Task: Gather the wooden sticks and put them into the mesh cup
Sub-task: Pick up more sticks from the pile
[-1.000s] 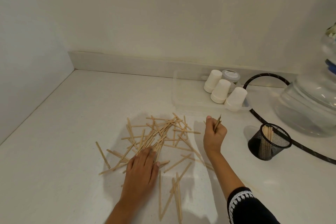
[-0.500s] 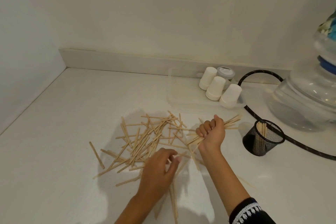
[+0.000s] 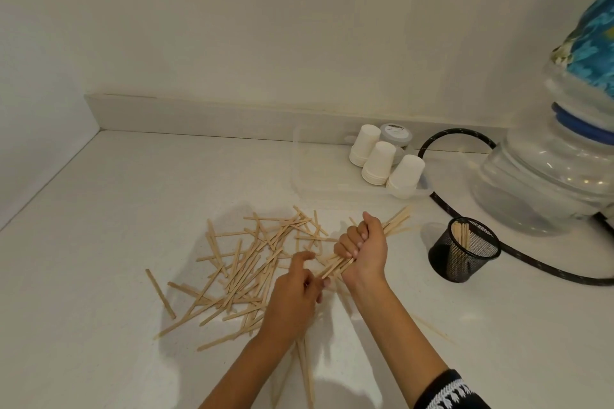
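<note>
Stick bundle in right hand

A single head-worn view looks forward and steeply down onto the table, facing its back edge and the wall. It sits close above the near edge, where both forearms enter at the bottom. Its wide angle takes in the back left corner and bends the right side.

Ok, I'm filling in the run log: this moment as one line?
right hand: fist on stick bundle | left hand: at pile, feeding bundle | mesh cup: few sticks in
</note>
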